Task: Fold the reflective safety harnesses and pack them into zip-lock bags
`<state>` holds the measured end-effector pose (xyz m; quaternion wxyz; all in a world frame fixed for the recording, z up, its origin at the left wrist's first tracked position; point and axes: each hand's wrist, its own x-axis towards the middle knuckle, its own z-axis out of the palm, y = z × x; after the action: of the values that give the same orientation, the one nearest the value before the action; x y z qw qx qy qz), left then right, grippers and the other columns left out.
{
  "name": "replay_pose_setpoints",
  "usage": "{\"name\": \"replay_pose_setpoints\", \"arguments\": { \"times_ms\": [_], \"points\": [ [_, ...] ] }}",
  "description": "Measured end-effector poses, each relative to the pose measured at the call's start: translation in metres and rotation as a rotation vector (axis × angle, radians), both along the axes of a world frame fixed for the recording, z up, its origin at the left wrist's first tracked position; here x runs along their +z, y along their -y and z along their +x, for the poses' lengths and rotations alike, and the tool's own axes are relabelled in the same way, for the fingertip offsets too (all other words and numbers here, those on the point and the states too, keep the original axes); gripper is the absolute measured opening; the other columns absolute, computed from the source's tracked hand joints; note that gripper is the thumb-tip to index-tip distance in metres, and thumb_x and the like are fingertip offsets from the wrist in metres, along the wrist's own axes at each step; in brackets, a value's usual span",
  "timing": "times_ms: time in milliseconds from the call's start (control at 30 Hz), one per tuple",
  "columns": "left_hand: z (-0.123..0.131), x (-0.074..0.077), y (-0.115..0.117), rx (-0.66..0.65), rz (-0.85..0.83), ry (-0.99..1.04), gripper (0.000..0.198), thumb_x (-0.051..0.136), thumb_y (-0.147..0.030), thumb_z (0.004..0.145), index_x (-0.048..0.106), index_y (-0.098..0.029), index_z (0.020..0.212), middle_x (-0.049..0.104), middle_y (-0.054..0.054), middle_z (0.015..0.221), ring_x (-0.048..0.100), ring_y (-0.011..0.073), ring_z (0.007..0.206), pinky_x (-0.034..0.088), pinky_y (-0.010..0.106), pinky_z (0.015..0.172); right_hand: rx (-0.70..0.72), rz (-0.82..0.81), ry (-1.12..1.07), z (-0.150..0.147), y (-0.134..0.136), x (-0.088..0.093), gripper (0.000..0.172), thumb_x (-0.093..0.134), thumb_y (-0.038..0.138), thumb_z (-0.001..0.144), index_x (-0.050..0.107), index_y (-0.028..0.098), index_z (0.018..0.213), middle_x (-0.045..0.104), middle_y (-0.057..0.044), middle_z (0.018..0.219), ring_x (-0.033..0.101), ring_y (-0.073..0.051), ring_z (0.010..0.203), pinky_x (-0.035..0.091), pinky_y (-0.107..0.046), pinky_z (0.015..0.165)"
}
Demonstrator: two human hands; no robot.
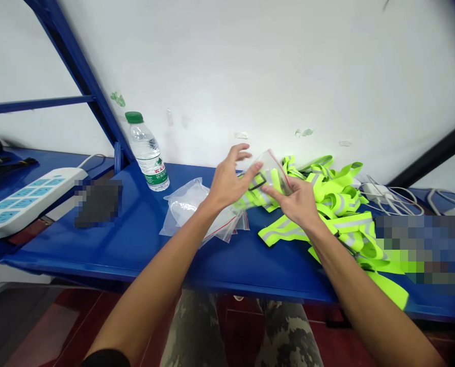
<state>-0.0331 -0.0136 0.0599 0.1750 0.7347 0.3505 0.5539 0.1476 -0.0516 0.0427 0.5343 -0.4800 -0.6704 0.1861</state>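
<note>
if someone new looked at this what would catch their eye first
Probably the heap of bright yellow-green reflective bands on the right side of the blue table. Next, at the centre, the clear bag with similar material inside, held by the right hand, the left hand close by. The green-capped water bottle also stands out, toward the table's back left.

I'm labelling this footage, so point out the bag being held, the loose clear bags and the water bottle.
Held bag (272,178): head view, its clear side.
Loose clear bags (187,210): head view, plastic near the middle.
Water bottle (148,154): head view, middle of its body.
</note>
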Motion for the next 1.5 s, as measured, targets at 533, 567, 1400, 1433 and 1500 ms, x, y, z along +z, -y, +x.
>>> {"name": "replay_pose_setpoints", "arguments": {
  "times_ms": [533, 567, 1400, 1433, 1500],
  "points": [
    [-0.033, -0.059, -0.026, 0.391, -0.242, -0.811, 0.033, 0.045, -0.029, 0.096, 0.057, -0.014, 0.123, 0.052, 0.017, 0.139, 0.047, 0.0307, 0.13, 0.041, 0.047, 0.106, 0.001, -0.071, 0.852, -0.048, -0.081, -0.018, 0.046, 0.054, 0.018, 0.09, 0.054, 0.006, 0.134, 0.05, -0.022, 0.145, 0.044, -0.034, 0.138, 0.035, -0.047, 0.115],
    [-0.033, -0.061, -0.028, 0.39, -0.262, -0.821, 0.034, 0.045, -0.029, 0.096, 0.057, -0.014, 0.124, 0.052, 0.017, 0.139, 0.047, 0.0304, 0.131, 0.041, 0.047, 0.107, 0.056, -0.079, 0.937, -0.05, -0.08, -0.021, 0.043, 0.051, 0.017, 0.091, 0.057, 0.008, 0.132, 0.054, -0.02, 0.142, 0.048, -0.033, 0.136, 0.037, -0.046, 0.114],
    [0.004, -0.046, -0.028, 0.132, 0.004, -0.579, 0.049, 0.054, -0.014, 0.079, 0.058, -0.012, 0.128, 0.061, 0.013, 0.131, 0.055, 0.0267, 0.125, 0.042, 0.039, 0.111, -0.193, -0.22, 0.966, 0.027, -0.034, 0.01, 0.032, 0.055, 0.024, 0.087, 0.066, 0.015, 0.116, 0.071, -0.013, 0.109, 0.065, -0.029, 0.105, 0.049, -0.035, 0.085],
    [0.007, -0.042, -0.026, 0.055, -0.016, -0.546, 0.06, 0.059, -0.016, 0.076, 0.052, -0.011, 0.136, 0.057, 0.014, 0.137, 0.053, 0.0268, 0.128, 0.042, 0.038, 0.111, -0.177, -0.174, 0.892, 0.027, -0.034, 0.017, 0.029, 0.055, 0.023, 0.087, 0.067, 0.015, 0.112, 0.072, -0.011, 0.107, 0.066, -0.026, 0.104, 0.049, -0.034, 0.085],
    [0.017, -0.033, -0.023, -0.07, -0.074, -0.46, 0.088, 0.072, -0.025, 0.071, 0.035, -0.011, 0.149, 0.049, 0.017, 0.147, 0.051, 0.0284, 0.132, 0.043, 0.038, 0.11, -0.101, -0.072, 0.676, 0.028, -0.031, 0.035, 0.023, 0.058, 0.021, 0.085, 0.07, 0.015, 0.103, 0.073, -0.008, 0.099, 0.067, -0.022, 0.093, 0.049, -0.031, 0.08]
  ]
}}
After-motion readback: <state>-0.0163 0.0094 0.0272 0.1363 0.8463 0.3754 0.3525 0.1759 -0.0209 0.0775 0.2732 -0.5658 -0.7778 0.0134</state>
